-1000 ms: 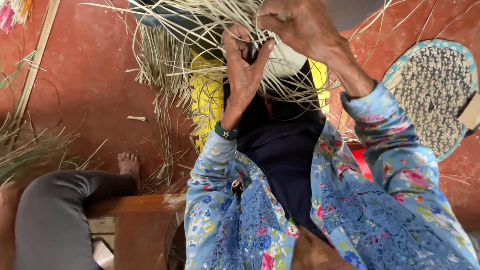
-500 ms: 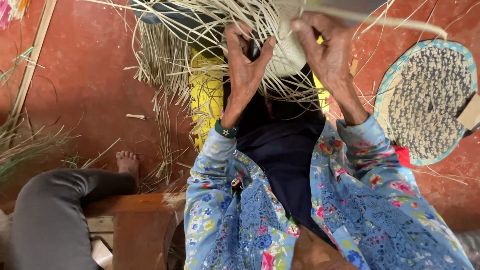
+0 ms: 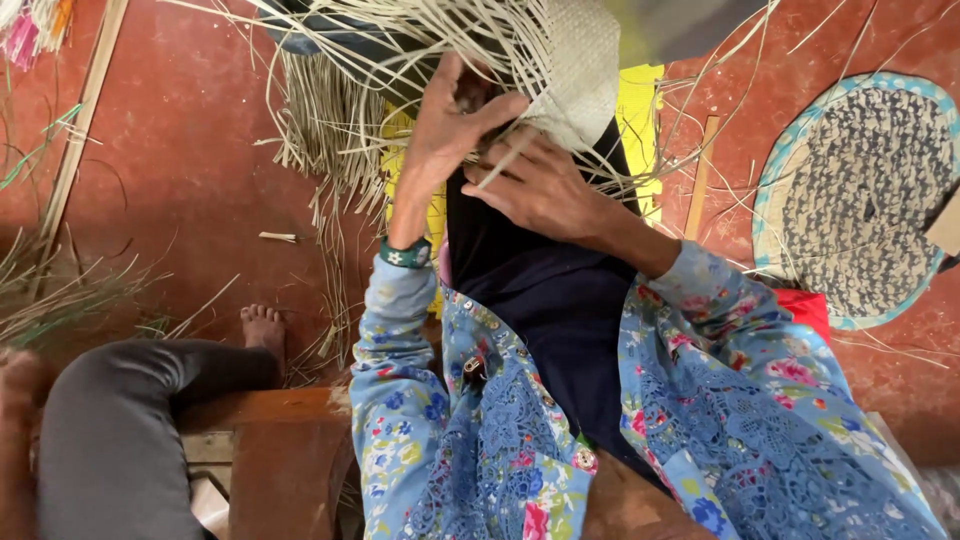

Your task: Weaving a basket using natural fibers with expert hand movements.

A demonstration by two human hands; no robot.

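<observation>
My left hand [image 3: 450, 125] is raised with its fingers pinching pale straw strips at the lower edge of a half-woven straw piece [image 3: 575, 70]. My right hand [image 3: 545, 190] lies just below it, fingers closed around a single loose strip [image 3: 505, 165] that runs up into the weave. Many unwoven strips [image 3: 340, 130] fan out left and down from the piece. Both arms wear blue floral sleeves, and a green band [image 3: 405, 253] circles the left wrist. A dark cloth [image 3: 540, 290] covers my lap.
A round woven mat with a blue rim [image 3: 860, 195] lies on the red floor at right. A yellow sheet [image 3: 640, 120] sits under the work. Another person's grey-clad leg and bare foot [image 3: 262, 328] rest at lower left, beside a wooden bench [image 3: 265, 415] and loose straw [image 3: 60, 290].
The right hand dropped from above the weave to just below the left hand, drawing a strip down. The woven piece shifted right and closer.
</observation>
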